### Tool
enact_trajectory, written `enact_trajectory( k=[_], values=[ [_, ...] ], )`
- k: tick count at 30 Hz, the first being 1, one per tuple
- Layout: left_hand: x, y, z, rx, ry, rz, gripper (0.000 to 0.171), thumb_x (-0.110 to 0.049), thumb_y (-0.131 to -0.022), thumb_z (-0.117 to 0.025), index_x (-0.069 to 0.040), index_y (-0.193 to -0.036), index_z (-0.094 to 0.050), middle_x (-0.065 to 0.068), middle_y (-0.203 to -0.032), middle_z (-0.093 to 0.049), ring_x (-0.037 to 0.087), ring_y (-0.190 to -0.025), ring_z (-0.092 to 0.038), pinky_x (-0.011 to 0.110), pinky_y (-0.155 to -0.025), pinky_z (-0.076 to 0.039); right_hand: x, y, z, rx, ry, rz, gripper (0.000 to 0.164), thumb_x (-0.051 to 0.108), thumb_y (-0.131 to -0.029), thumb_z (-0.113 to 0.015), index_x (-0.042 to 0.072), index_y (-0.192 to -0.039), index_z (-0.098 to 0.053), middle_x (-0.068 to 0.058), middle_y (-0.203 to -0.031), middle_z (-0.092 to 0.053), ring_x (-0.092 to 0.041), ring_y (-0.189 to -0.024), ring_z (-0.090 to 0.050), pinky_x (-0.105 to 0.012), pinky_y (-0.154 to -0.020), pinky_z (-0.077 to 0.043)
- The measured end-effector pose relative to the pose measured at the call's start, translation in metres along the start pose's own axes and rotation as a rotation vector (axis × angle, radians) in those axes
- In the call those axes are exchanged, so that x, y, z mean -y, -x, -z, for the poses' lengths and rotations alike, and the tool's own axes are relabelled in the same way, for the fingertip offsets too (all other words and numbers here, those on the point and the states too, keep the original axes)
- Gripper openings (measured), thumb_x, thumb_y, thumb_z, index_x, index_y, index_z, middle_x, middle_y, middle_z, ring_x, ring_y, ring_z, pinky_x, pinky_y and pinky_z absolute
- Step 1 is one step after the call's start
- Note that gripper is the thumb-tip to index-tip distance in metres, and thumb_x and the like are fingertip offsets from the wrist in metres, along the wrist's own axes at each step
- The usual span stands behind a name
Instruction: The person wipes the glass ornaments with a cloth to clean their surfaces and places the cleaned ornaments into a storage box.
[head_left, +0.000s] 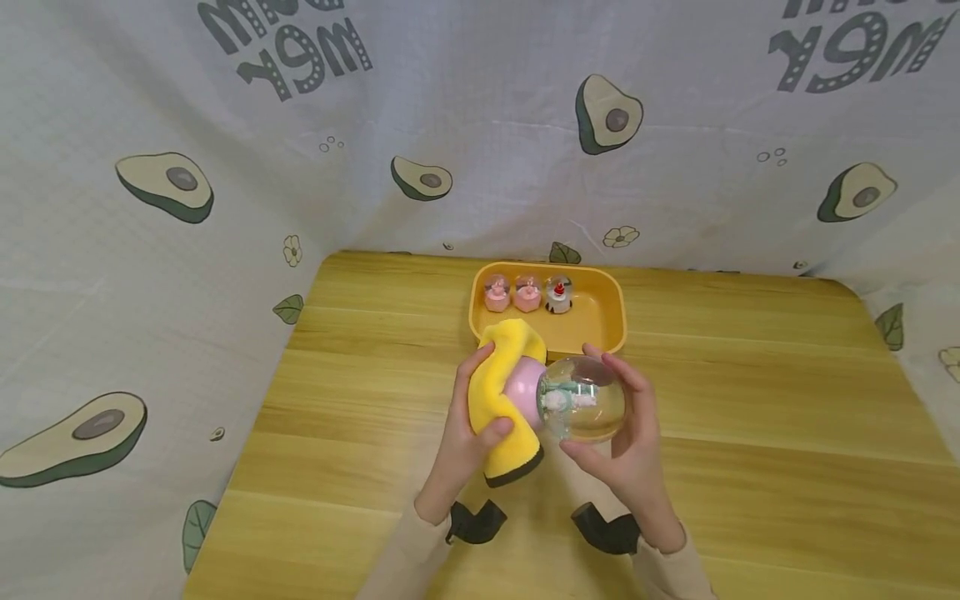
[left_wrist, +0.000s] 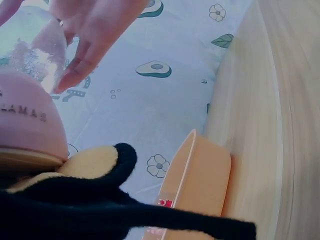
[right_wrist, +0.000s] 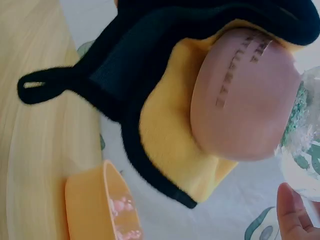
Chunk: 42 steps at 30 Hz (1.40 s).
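A large snow globe (head_left: 592, 408) with a pink base (right_wrist: 245, 95) is held up sideways between both hands, its glass dome toward the right. Raised letters run across the base in both wrist views. My left hand (head_left: 472, 425) grips a yellow cloth (head_left: 495, 400) with a dark edge, wrapped against the bottom of the base. Thumb and fingers of my right hand (head_left: 633, 433) curl round the glass dome. Inside the dome are a white figure and green bits. In the right wrist view, a dark loop hangs off the cloth's corner.
Beyond the hands, a yellow-orange tray (head_left: 611, 321) stands on the wooden table (head_left: 360, 375). Three small snow globes sit in its left part: two pink ones (head_left: 528, 296) and one white one with a red top (head_left: 558, 296). A curtain with avocado prints (head_left: 487, 108) hangs behind the table.
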<state>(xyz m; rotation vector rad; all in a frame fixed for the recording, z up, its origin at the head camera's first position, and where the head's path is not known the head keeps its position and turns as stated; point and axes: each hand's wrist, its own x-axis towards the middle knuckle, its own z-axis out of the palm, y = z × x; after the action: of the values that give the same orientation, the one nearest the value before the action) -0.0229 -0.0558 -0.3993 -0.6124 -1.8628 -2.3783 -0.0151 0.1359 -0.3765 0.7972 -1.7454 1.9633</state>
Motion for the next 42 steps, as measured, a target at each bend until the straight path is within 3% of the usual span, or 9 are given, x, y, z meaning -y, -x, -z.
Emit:
enact_trajectory(
  k=[4, 9, 14, 20, 27, 34, 42],
  values=[
    [-0.002, -0.001, -0.001, -0.003, -0.059, -0.015, 0.072, -0.049, -0.087, -0.063, -0.011, -0.140, -0.033, 0.010, -0.127, -0.042, 0.025, -0.103, -0.049, 0.032, -0.082, -0.047, 0.003, -0.001, -0.001, 0.024, -0.031, -0.009, 0.090, 0.010, -0.070, -0.086, -0.015, -0.136, -0.030, -0.020, -0.136, -0.047, -0.029, -0.123, -0.042, -0.030, -0.099, -0.038],
    [-0.005, -0.003, 0.002, 0.018, -0.254, -0.046, 0.063, -0.044, -0.084, -0.068, -0.017, -0.136, -0.046, 0.007, -0.131, -0.045, 0.025, -0.106, -0.048, 0.037, -0.083, -0.045, 0.005, -0.003, -0.001, 0.024, -0.031, 0.013, 0.089, 0.012, -0.070, -0.086, -0.016, -0.133, -0.031, -0.021, -0.134, -0.049, -0.032, -0.124, -0.041, -0.035, -0.101, -0.033],
    [-0.006, -0.001, 0.007, 0.059, -0.385, -0.045, 0.063, -0.032, -0.080, -0.075, -0.022, -0.136, -0.047, 0.003, -0.137, -0.041, 0.024, -0.111, -0.047, 0.040, -0.084, -0.044, 0.004, -0.004, -0.001, 0.031, -0.031, 0.027, 0.087, 0.012, -0.072, -0.085, -0.017, -0.134, -0.032, -0.023, -0.136, -0.046, -0.033, -0.125, -0.041, -0.035, -0.100, -0.037],
    [-0.011, -0.001, 0.014, 0.052, -0.449, -0.028, 0.072, -0.013, -0.075, -0.081, -0.023, -0.137, -0.046, 0.003, -0.141, -0.037, 0.025, -0.114, -0.045, 0.044, -0.085, -0.042, 0.004, -0.005, 0.004, 0.004, -0.045, 0.021, 0.086, 0.011, -0.071, -0.086, -0.016, -0.135, -0.034, -0.022, -0.135, -0.048, -0.034, -0.124, -0.041, -0.033, -0.100, -0.037],
    [-0.014, -0.001, 0.020, 0.041, -0.486, -0.012, 0.071, -0.014, -0.075, -0.082, -0.025, -0.137, -0.048, 0.004, -0.141, -0.036, 0.025, -0.113, -0.045, 0.044, -0.084, -0.042, 0.006, -0.006, 0.007, -0.004, -0.040, 0.012, 0.087, 0.012, -0.070, -0.086, -0.015, -0.135, -0.035, -0.021, -0.134, -0.049, -0.033, -0.124, -0.042, -0.034, -0.102, -0.035],
    [-0.018, 0.010, 0.047, 0.016, -0.637, 0.021, 0.073, -0.018, -0.075, -0.083, -0.034, -0.138, -0.048, 0.004, -0.142, -0.031, 0.025, -0.106, -0.047, 0.041, -0.075, -0.044, 0.004, -0.010, 0.016, -0.059, -0.096, 0.042, 0.086, 0.002, -0.065, -0.087, -0.018, -0.131, -0.036, -0.024, -0.131, -0.050, -0.033, -0.125, -0.043, -0.033, -0.101, -0.036],
    [-0.029, 0.023, 0.080, -0.060, -0.829, 0.049, 0.073, -0.022, -0.075, -0.083, -0.031, -0.139, -0.049, 0.010, -0.144, -0.031, 0.030, -0.110, -0.048, 0.044, -0.077, -0.046, 0.007, -0.020, 0.028, -0.119, -0.025, 0.005, 0.086, 0.003, -0.062, -0.089, -0.015, -0.130, -0.039, -0.019, -0.130, -0.052, -0.032, -0.124, -0.040, -0.034, -0.104, -0.030]
  ],
)
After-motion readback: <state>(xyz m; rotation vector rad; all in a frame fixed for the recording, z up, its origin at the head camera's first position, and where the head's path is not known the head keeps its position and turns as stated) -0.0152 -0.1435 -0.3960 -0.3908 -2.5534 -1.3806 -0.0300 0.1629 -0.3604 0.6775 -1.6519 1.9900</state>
